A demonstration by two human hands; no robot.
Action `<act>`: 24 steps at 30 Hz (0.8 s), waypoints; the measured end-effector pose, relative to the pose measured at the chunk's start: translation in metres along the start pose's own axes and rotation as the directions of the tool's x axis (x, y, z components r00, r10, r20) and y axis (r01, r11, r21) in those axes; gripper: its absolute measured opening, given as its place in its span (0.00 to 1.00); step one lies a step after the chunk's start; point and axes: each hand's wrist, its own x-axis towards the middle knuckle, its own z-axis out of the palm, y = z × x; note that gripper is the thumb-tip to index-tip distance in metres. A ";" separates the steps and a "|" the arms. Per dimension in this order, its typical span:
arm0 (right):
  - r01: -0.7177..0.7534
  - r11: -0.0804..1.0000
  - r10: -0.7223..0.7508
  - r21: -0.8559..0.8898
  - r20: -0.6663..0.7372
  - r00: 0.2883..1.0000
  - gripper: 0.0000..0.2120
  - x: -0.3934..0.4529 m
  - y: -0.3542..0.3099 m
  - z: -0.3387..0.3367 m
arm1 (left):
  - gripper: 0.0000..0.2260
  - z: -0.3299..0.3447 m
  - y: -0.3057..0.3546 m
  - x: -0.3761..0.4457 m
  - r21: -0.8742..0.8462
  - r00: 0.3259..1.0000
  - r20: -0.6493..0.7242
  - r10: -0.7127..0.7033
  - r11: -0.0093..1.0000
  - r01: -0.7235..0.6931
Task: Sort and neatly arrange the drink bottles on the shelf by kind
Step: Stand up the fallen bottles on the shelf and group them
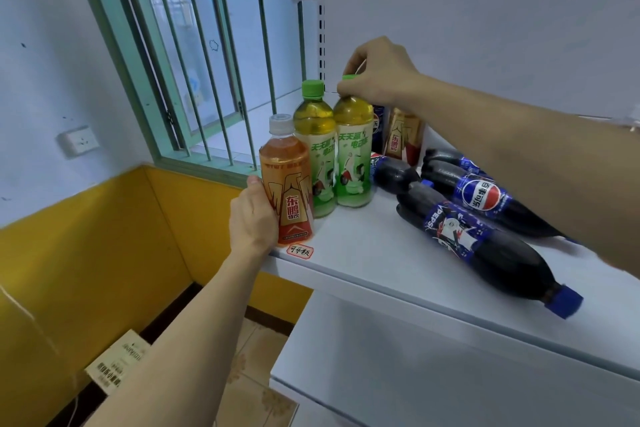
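Head view, white shelf [363,253] beside a barred window [194,80]. Left hand [252,215] wrapped around the lower body of an orange Dongpeng energy-drink bottle [289,184], upright at the shelf's front left corner, just above a small handwritten label sticker [300,251]. Right hand [377,73] pinching the green cap of a green-tea bottle [353,152], fingers curled over the top; bottle upright and touching a second green-tea bottle [313,149] on its left. Behind the pair, near the back wall, a second Dongpeng bottle [403,139] and a dark upright bottle [378,125], both partly hidden. To the right, three Pepsi bottles lying on their sides: nearest Pepsi bottle [485,243] with its blue cap overhanging the shelf's front edge, a second [485,194] behind it, a third [391,173] partly covered.

Handling, as judgement: bottles apparently full, so moderately heavy; thin plastic walls, stiff enough under a firm grasp; smooth sleeve labels possibly slippery. Cap pinch adequate for sliding or steadying, less secure for lifting; mid-body or waist grasp safer. Lying Pepsi bottles free to roll, the nearest one at risk of going over the edge; best taken around the labelled middle and stood upright.
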 end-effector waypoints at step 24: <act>-0.070 0.820 0.317 -0.568 0.350 0.881 0.22 -0.061 0.100 0.006 | 0.22 0.000 0.003 -0.004 0.187 0.998 -0.001 0.068 0.980 -0.067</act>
